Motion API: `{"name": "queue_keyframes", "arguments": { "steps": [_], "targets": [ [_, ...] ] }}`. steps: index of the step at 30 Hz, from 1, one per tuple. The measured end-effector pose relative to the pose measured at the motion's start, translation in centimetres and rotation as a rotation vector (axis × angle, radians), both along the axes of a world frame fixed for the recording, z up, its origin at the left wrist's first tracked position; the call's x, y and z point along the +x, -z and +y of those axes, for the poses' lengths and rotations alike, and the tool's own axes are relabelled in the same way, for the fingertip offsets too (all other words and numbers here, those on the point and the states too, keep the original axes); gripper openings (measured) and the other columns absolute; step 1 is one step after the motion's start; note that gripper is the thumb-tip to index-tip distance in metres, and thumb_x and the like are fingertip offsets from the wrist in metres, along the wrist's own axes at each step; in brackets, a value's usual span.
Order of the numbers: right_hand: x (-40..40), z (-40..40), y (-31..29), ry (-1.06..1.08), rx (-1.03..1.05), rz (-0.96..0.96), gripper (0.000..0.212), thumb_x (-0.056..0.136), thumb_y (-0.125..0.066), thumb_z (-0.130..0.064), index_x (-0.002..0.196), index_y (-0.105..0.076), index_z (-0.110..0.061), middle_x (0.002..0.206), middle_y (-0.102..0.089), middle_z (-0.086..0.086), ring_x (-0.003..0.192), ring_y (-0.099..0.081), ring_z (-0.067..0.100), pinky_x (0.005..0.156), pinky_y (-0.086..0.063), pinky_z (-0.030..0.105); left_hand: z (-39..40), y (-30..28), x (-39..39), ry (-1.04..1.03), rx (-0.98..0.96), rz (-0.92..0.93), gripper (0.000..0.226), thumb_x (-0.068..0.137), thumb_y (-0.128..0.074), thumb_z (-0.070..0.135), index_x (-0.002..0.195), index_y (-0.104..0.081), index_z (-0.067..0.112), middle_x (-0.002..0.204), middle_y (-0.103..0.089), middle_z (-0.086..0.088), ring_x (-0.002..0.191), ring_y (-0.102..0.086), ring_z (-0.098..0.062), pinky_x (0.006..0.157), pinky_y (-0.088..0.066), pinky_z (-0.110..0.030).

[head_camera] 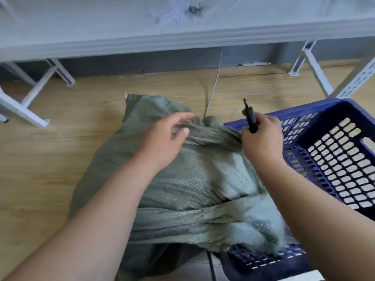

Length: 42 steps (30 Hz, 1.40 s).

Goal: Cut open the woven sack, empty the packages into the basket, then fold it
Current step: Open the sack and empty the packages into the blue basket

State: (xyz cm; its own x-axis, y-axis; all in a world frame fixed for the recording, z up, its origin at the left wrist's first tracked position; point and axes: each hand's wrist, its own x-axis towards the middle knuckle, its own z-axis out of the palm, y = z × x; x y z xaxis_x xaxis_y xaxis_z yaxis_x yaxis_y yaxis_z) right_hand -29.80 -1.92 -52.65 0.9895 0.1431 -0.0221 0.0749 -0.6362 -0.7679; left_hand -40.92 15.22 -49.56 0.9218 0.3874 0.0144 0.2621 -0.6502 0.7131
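Right hand (261, 136) had its grip closed around a black-handled cutter (250, 118), fingers wrapped over the handle and the blade end pointing up and away from the person, above the near corner of the basket. Left hand (168, 138) hovered loosely open over the woven sack (203, 179), fingers relaxed and slightly bent, the fingertips close to a bunched fold of the cloth; whether they actually touched it could not be told through the blur.

That sack was grey-green and bulky, lying on the wooden floor (50, 159) between the two forearms. Its right side was draped against and partly over the rim of a blue plastic basket (334, 159) with slotted walls, which sat at the right, tilted toward the sack. The sack's far end reached toward the wall, and a thin pale strip (214, 86) ran from just beyond it up toward the tabletop (182, 21) across the top of the view. White metal legs (50, 76) stood on the floor at left and right.
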Motion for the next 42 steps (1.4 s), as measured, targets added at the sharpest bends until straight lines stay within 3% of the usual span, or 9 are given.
{"name": "queue_keyframes", "arguments": {
  "steps": [5, 9, 14, 19, 26, 31, 36, 39, 42],
  "targets": [
    [-0.1, 7.7, -5.2, -0.238, 0.039, -0.018, 0.025, 0.087, -0.056, -0.019, 0.109, -0.068, -0.015, 0.095, -0.07, 0.011, 0.087, -0.064, 0.03, 0.074, -0.05, 0.036, 6.8, 0.5, -3.4, -0.533, 0.053, 0.107, 0.044, 0.096, -0.055, 0.024, 0.139, -0.046, 0.03, 0.14, -0.052, 0.007, 0.126, -0.05, -0.017, 0.092, -0.037, -0.026],
    [-0.5, 15.8, -4.9, -0.538, -0.164, -0.02, 0.023, 0.084, -0.064, -0.025, 0.106, -0.065, -0.019, 0.082, -0.067, 0.004, 0.077, -0.067, 0.025, 0.058, -0.05, 0.028, 8.8, 2.5, -3.8, -0.39, -0.006, 0.467, 0.051, 0.094, -0.057, 0.032, 0.143, -0.044, 0.024, 0.144, -0.05, -0.004, 0.128, -0.049, -0.027, 0.103, -0.041, -0.035],
    [-0.5, 21.9, -1.2, -0.545, -0.434, 0.04, 0.046, 0.081, -0.074, -0.036, 0.112, -0.052, -0.009, 0.091, -0.06, 0.006, 0.081, -0.061, 0.025, 0.058, -0.041, 0.029, 9.6, 4.3, -2.5, -0.445, -0.014, 0.394, 0.025, 0.093, -0.056, 0.032, 0.115, -0.067, 0.027, 0.12, -0.067, -0.003, 0.111, -0.061, -0.028, 0.096, -0.048, -0.039],
    [0.3, 23.3, 1.0, -0.516, -0.562, 0.147, 0.017, 0.086, -0.061, -0.017, 0.075, -0.051, -0.009, 0.066, -0.049, 0.003, 0.055, -0.047, 0.017, 0.042, -0.032, 0.024, 10.6, 4.6, -3.3, -0.517, -0.002, 0.289, 0.023, 0.092, -0.055, 0.036, 0.113, -0.065, 0.034, 0.111, -0.067, 0.009, 0.105, -0.063, -0.02, 0.091, -0.05, -0.036],
    [-0.3, 20.5, 0.2, -0.495, -0.033, 0.318, 0.023, 0.082, -0.054, -0.005, 0.068, -0.05, -0.022, 0.058, -0.049, 0.0, 0.053, -0.046, 0.018, 0.048, -0.032, 0.024, 9.6, 3.5, -6.4, -0.823, -0.322, -0.008, 0.033, 0.092, -0.06, 0.012, 0.124, -0.058, 0.023, 0.108, -0.064, 0.011, 0.092, -0.059, 0.003, 0.072, -0.038, -0.003],
    [-3.0, 15.5, -2.3, -0.514, 0.24, 0.503, 0.015, 0.082, -0.053, 0.006, 0.076, -0.053, -0.007, 0.059, -0.046, -0.002, 0.054, -0.042, 0.012, 0.051, -0.034, 0.023, 14.9, 0.3, -4.3, -0.9, -0.086, 0.167, 0.068, 0.091, -0.058, 0.006, 0.149, -0.026, 0.023, 0.149, -0.037, 0.001, 0.129, -0.047, -0.02, 0.103, -0.042, -0.034],
    [-6.1, 9.7, -7.6, -0.618, 0.239, 0.466, 0.021, 0.079, -0.054, 0.019, 0.069, -0.049, 0.001, 0.073, -0.047, 0.006, 0.061, -0.046, 0.001, 0.056, -0.034, 0.01, 20.0, -6.9, -0.7, -0.932, -0.317, 0.257, 0.087, 0.09, -0.052, 0.002, 0.154, 0.001, 0.028, 0.153, -0.033, -0.002, 0.115, -0.046, -0.017, 0.078, -0.044, -0.026],
    [-7.7, 6.8, -9.9, -0.502, 0.125, 0.606, 0.012, 0.082, -0.054, 0.013, 0.079, -0.049, 0.003, 0.073, -0.046, 0.007, 0.056, -0.041, 0.008, 0.046, -0.032, 0.01, 18.6, -9.5, -1.4, -0.685, -0.275, 0.513, 0.068, 0.091, -0.06, 0.015, 0.15, -0.027, 0.02, 0.136, -0.054, -0.006, 0.111, -0.055, -0.023, 0.092, -0.045, -0.031],
    [-8.5, 5.2, -12.5, -0.34, 0.065, 0.758, 0.017, 0.087, -0.055, 0.005, 0.08, -0.052, -0.011, 0.066, -0.049, 0.005, 0.049, -0.039, 0.014, 0.035, -0.032, 0.014, 15.0, -11.5, -2.7, -0.601, -0.307, 0.47, 0.022, 0.096, -0.053, 0.013, 0.111, -0.068, 0.021, 0.117, -0.068, -0.001, 0.098, -0.066, -0.02, 0.092, -0.05, -0.029]
  ]
}}
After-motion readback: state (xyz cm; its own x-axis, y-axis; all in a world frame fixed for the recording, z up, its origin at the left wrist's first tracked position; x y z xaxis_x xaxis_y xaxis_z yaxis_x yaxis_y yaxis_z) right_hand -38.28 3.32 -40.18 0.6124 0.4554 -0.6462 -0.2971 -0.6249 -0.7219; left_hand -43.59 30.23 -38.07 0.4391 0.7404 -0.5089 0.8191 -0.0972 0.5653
